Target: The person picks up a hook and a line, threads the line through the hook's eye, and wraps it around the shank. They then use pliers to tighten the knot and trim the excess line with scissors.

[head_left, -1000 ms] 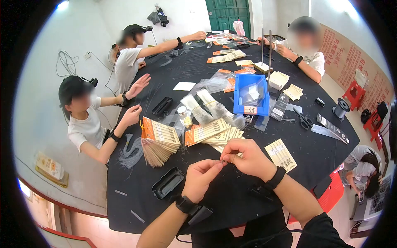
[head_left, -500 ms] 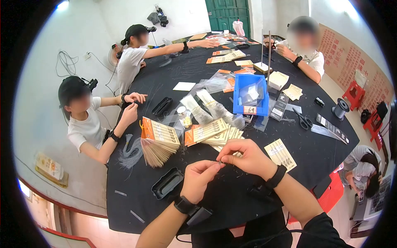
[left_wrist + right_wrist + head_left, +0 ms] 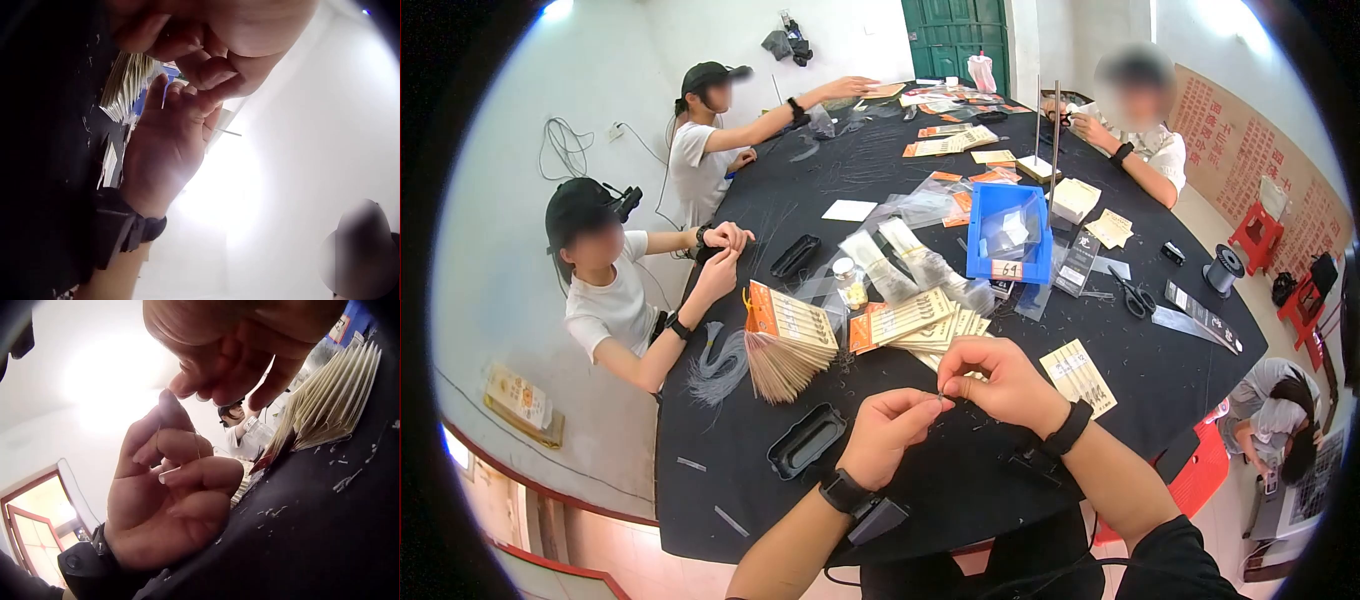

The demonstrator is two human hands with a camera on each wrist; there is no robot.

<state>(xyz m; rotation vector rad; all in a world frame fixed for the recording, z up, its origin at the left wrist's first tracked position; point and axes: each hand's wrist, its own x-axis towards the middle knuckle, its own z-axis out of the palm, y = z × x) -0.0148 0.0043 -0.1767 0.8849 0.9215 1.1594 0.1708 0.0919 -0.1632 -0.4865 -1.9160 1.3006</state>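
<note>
Thumb and forefinger of my left hand [image 3: 890,432] pinch a thin fishing line [image 3: 197,445], which runs down across its curled fingers in the right wrist view. My right hand [image 3: 1003,385] meets it from the right, thumb and forefinger pinched at the same spot. A tiny dark piece [image 3: 942,398] shows between the fingertips; I cannot tell whether it is a hook. Just beyond the hands lies a fanned pile of printed cards [image 3: 920,318]. To the right is a single card [image 3: 1080,376] with several small dark hooks on it.
A bundled stack of cards [image 3: 790,335] stands left, beside a hank of line [image 3: 720,368]. Nearer is a black tray [image 3: 807,440]. Farther out are a jar [image 3: 849,284], a blue bin [image 3: 1010,235], scissors [image 3: 1135,292] and a spool [image 3: 1224,268]. Other people sit around the black-covered table.
My hands stay together, their fingertips shifting only slightly. The person at left has brought both hands together; the one farther back has moved an arm along the table.
</note>
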